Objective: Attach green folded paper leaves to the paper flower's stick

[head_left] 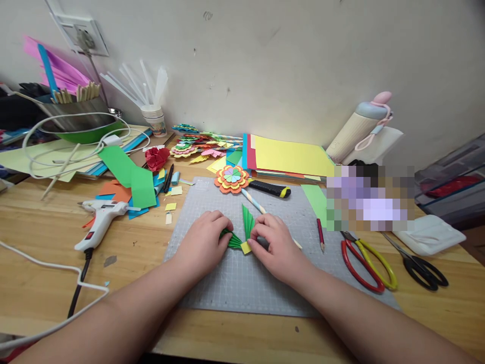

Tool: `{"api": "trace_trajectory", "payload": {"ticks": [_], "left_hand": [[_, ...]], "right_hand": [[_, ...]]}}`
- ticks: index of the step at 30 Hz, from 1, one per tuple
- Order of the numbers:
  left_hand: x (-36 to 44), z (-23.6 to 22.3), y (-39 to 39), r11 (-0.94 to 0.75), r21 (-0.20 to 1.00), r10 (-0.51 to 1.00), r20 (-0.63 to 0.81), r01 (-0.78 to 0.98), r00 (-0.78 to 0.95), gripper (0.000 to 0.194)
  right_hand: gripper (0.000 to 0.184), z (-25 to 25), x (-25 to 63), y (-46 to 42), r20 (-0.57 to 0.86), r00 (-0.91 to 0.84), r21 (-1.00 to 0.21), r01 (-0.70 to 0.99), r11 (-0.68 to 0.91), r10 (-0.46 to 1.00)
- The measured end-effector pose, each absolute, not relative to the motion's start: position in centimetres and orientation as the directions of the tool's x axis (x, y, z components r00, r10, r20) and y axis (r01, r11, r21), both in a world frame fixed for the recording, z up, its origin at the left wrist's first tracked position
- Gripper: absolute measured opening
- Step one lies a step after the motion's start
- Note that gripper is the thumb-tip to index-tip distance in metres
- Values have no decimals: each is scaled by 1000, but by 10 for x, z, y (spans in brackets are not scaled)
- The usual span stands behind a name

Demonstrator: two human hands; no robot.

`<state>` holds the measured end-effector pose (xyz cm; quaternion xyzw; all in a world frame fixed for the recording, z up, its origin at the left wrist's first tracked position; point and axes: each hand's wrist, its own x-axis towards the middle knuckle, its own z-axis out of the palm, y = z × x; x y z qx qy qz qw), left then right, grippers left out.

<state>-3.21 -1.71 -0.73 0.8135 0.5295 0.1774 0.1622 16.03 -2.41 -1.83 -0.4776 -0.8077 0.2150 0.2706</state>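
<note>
Two pleated green paper leaves form a V over the grey cutting mat (pixel 212 290), joined near a small yellow paper piece (pixel 246 247). My left hand (pixel 206 235) is closed, pinching the left green leaf (pixel 234 240). The right green leaf (pixel 248 221) points away from me, beside my right hand (pixel 275 245). That hand is closed too, thumb and finger on the yellow piece. Just beyond lies a layered paper flower (pixel 232 178) on a striped straw (pixel 253 201), whose lower part my right hand hides.
A black utility knife (pixel 270 189) lies behind the hands. To the right are a pencil (pixel 321 235), red-and-yellow-handled scissors (pixel 361 268) and black scissors (pixel 426 273). At left sit a glue gun (pixel 100 222) with its cord and green paper strips (pixel 129 174). Coloured paper (pixel 291 154) stands behind.
</note>
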Motion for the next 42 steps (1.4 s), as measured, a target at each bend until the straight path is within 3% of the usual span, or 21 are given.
{"api": "trace_trajectory", "payload": {"ticks": [6, 10, 12, 15, 20, 27, 32, 42], "left_hand": [[-32, -8, -18, -388, 451, 919, 116, 804, 378, 10], [-33, -7, -18, -385, 459, 919, 112, 801, 378, 9], [-34, -7, -17, -381, 463, 920, 105, 800, 378, 9], [-34, -7, -17, -379, 465, 920, 98, 800, 379, 8], [-34, -8, -17, -384, 458, 919, 102, 802, 382, 8], [-35, -8, -17, -395, 456, 914, 110, 798, 390, 9], [-35, -8, -17, -390, 460, 916, 109, 798, 386, 9], [-35, -8, -17, -395, 456, 915, 115, 797, 388, 8]], "right_hand": [[8, -18, 159, -24, 223, -371, -568, 702, 429, 902], [8, -6, 166, -28, 340, -336, -582, 659, 477, 878], [9, 2, 172, -31, 418, -420, -552, 587, 593, 805], [11, 11, 180, -33, 443, -660, -399, 462, 792, 607], [10, 12, 183, -31, 383, -796, -240, 404, 883, 468], [13, 11, 180, -31, 248, -813, -254, 470, 845, 527], [16, 11, 179, -32, 263, -799, -279, 474, 835, 541], [18, 12, 176, -35, 181, -843, -213, 469, 857, 506]]}}
